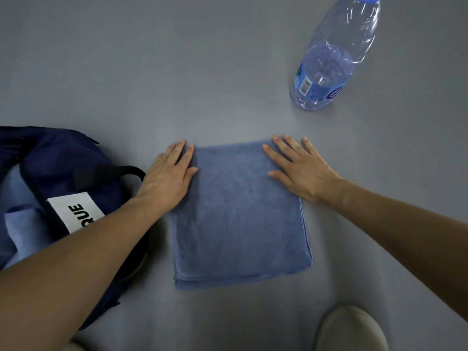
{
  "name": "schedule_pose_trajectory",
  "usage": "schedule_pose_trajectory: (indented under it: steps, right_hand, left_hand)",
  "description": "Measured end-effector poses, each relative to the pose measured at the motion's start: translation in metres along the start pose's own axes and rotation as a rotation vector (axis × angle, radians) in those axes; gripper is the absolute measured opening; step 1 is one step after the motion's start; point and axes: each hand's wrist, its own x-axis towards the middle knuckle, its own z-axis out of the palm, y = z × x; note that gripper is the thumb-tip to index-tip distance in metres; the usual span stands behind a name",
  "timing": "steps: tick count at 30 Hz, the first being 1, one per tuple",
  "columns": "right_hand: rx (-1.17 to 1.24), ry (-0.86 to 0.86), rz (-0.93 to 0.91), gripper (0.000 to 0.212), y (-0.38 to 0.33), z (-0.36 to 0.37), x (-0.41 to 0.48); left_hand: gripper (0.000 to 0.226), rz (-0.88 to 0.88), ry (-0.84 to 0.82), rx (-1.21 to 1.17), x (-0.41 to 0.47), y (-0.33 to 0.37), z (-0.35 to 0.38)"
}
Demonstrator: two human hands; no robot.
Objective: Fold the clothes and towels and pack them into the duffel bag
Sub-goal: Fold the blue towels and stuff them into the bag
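Forearms nearest, reaching forward from either side. Left hand [166, 178] and right hand [301, 168] both spread flat with fingers straight, pressing the far corners of the towel [240, 219]; left partly off its edge onto the floor [228, 72]. Blue towel folded to a layered rectangle, flat on the floor, mid-view; no floor edges in sight. Judged soft, light and limp, likely to fall open if lifted by one corner. Best pinched through all layers at both side edges. Duffel bag [63, 160] just left, under the left forearm, pale cloth showing inside. Water bottle [334, 54] well beyond, to the right. Shoe [352, 328] near right.
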Motion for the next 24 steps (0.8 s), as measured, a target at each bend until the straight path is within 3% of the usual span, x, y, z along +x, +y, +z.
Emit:
schedule_pose_trajectory:
  steps: [3, 5, 8, 12, 14, 19, 24]
  right_hand:
    - [0.076, 0.074, 0.059, 0.057, 0.007, -0.005, 0.010]
    - [0.141, 0.174, 0.088, 0.042, 0.009, -0.007, 0.013]
    - [0.264, 0.260, 0.164, 0.034, 0.006, -0.015, 0.019]
    - [0.327, 0.180, 0.286, 0.029, 0.008, -0.023, 0.026]
    - [0.341, 0.194, 0.305, 0.022, 0.010, -0.029, 0.025]
    - [0.510, 0.486, 0.338, 0.015, 0.012, -0.053, 0.000]
    - [0.489, 0.469, 0.166, 0.019, -0.008, -0.036, -0.076]
  left_hand:
    - [0.041, -0.016, 0.196, -0.090, 0.004, -0.001, -0.007]
    - [0.033, -0.083, 0.239, -0.140, 0.007, 0.001, -0.012]
    - [0.026, -0.164, 0.214, -0.144, 0.018, -0.001, -0.018]
    - [0.016, -0.243, 0.100, -0.190, 0.030, -0.003, -0.028]
    - [0.013, -0.228, 0.099, -0.163, 0.029, -0.003, -0.035]
    - [0.010, -0.159, 0.361, -0.277, 0.002, 0.010, -0.065]
    - [0.006, -0.043, 0.320, -0.253, -0.086, 0.031, -0.060]
